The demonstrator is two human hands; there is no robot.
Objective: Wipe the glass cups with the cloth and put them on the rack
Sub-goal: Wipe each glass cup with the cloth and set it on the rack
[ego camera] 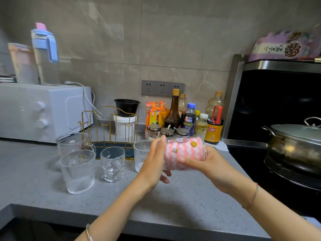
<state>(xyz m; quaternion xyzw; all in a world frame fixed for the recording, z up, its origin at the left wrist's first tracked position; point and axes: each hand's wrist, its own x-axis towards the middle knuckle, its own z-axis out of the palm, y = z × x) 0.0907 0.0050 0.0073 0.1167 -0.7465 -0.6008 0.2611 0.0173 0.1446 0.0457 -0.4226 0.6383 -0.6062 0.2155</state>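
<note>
- Glass cup point(205, 149) in cloth point(184, 152), right of the rack point(107, 126): right hand point(210, 165) curls its fingers round it; left hand point(153, 164) clasps its end.
- Slipping cloth could drop it.

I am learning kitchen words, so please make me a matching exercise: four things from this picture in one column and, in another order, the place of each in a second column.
1 cloth
2 rack
3 black bowl
4 pot

A on the stove
B on the white tub
C round a cup, held by the left hand and the right hand
D on the counter behind the standing cups, with no cup on it

Pairs: 1-C, 2-D, 3-B, 4-A
</note>
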